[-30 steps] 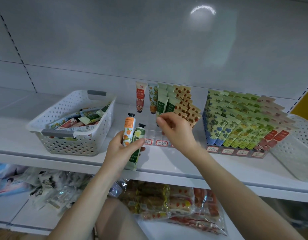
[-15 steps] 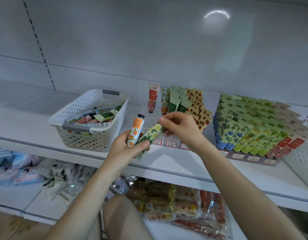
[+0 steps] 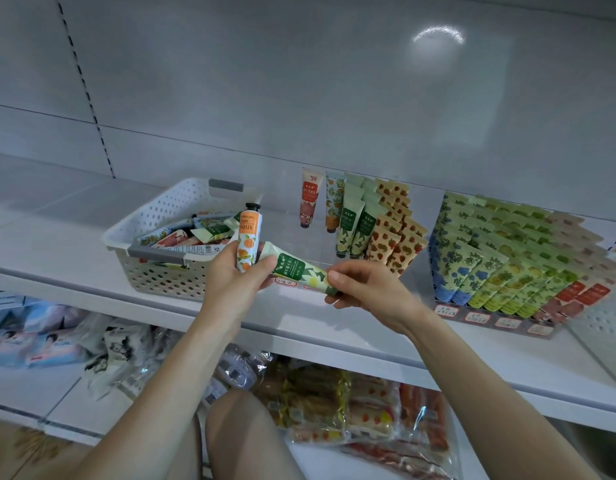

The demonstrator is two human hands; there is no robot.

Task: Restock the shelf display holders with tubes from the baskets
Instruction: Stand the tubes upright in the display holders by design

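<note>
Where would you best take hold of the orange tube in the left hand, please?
Probably its upper body, just under the black cap, coming from above. The orange tube stands cap up; the left hand wraps its lower half, and the green tube, pinched by the right hand, lies to its right.

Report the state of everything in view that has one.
left hand, grips orange tube and green tube's flat end.
right hand, pinches green tube's narrow end.
orange tube, upright, capped.
green tube, tilted between both hands.
basket, partly filled with tubes.
middle holder, partly stocked, left rows nearly empty.
right holder, full.
</note>
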